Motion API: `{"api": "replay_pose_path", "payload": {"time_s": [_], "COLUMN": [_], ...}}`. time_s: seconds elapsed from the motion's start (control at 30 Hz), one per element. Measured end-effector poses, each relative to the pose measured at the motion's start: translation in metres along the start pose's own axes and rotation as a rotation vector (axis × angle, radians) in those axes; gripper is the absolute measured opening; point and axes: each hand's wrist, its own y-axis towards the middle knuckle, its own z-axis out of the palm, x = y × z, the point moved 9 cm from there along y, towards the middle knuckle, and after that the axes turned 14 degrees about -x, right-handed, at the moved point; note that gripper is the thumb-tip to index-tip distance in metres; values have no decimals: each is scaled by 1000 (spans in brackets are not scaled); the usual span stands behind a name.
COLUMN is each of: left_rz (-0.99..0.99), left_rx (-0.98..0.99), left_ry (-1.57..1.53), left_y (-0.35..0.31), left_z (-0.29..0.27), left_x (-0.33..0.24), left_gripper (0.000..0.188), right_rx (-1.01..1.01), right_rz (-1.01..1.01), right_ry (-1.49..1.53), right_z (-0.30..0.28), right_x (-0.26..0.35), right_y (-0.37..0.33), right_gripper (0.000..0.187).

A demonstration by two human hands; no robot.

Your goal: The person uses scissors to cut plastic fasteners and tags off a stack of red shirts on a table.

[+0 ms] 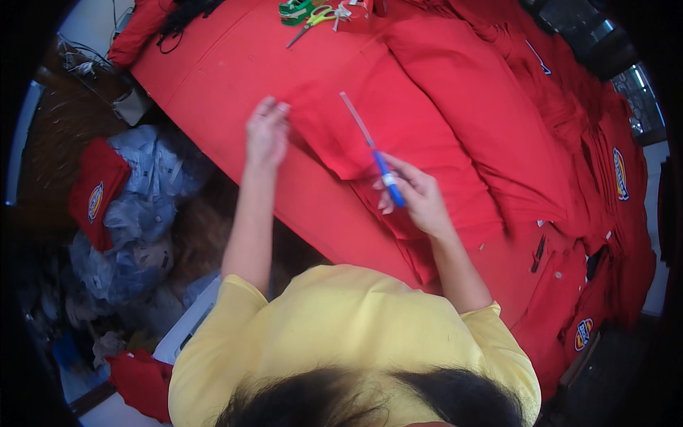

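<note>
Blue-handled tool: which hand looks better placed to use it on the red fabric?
Probably the right hand: it holds the blue-handled tool, whose thin shaft shows over the red fabric. The left hand is near the fabric's edge, with no tool visible in it.

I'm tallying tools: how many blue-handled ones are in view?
1: the blue-handled tool in the right hand, over the red cloth. Others could be hidden beneath it.

Looks like a garment workshop, to judge by a broad red-topped work table point(203, 82), layered red fabric garments point(498, 107) with coloured patches, grey-bladed scissors with yellow-green handles point(310, 27), a green plastic tape dispenser point(293, 11) and heaped, crumpled translucent plastic bags point(135, 213) alongside.
</note>
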Motion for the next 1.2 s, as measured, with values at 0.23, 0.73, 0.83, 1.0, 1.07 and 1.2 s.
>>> {"api": "replay_pose_path", "payload": {"time_s": [0.23, 0.73, 0.83, 1.0, 1.07, 1.2], "left_rz": [771, 1241, 1089, 1288, 1070, 791], "left_rx": [-59, 352, 718, 776, 763, 691], "left_ry": [1523, 1402, 1133, 1130, 1192, 1234], "left_y": [32, -125, -183, -195, -177, -176], "left_z": [-14, 24, 100, 125, 102, 56], "left_x": [-19, -21, 43, 82, 79, 56], "left_gripper": [65, 35, 21, 21, 15, 7], "right_rx": [-498, -886, -751, -532, -395, -243], "right_rz": [-1, 152, -239, -465, -451, -262], "right_ry": [-348, -1709, -1309, -1177, -1136, -967], "right_z": [-158, -241, -196, -77, -68, -80], "right_x": [11, 2, -3, -24, -41, -39], "right_y": [-135, -275, -210, -128, -130, -137], "right_gripper": [46, 32, 25, 14, 12, 13]}}
